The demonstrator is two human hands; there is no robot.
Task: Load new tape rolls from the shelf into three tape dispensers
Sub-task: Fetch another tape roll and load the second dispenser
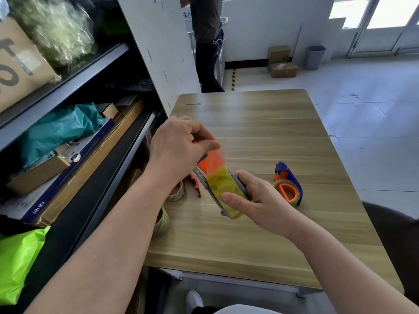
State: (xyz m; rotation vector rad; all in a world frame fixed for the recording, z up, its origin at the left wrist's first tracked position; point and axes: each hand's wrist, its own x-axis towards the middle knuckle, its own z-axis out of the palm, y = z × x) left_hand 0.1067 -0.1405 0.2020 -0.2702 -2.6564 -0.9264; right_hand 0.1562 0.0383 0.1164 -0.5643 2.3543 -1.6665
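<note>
Right hand point(256, 198) grips the held dispenser point(223, 186) above the middle of the bench point(249, 123). Its thumb and fingers point(231, 198) are clamped round the yellow tape roll end, likely to steady the body while the other hand works. Left hand point(174, 150) is at the orange top end with its fingers point(204, 137) pinched together on it. This looks like threading or pulling the tape lead, but it is blurred, so I can't tell tape from flap. The dispenser is tilted and lifted off the bench, which probably gives both hands access.

Blue dispenser point(288, 184) lies toward the right edge with a roll seated on its orange core. It looks finished and parked out of the way. Red dispenser point(196, 184) sits toward the left edge, part-hidden behind the left wrist. A small roll point(178, 193) is just beside or in it, can't tell which. A spare roll point(162, 220) sits at the left edge, under the forearm. The shelf point(68, 141) is left of the bench.
</note>
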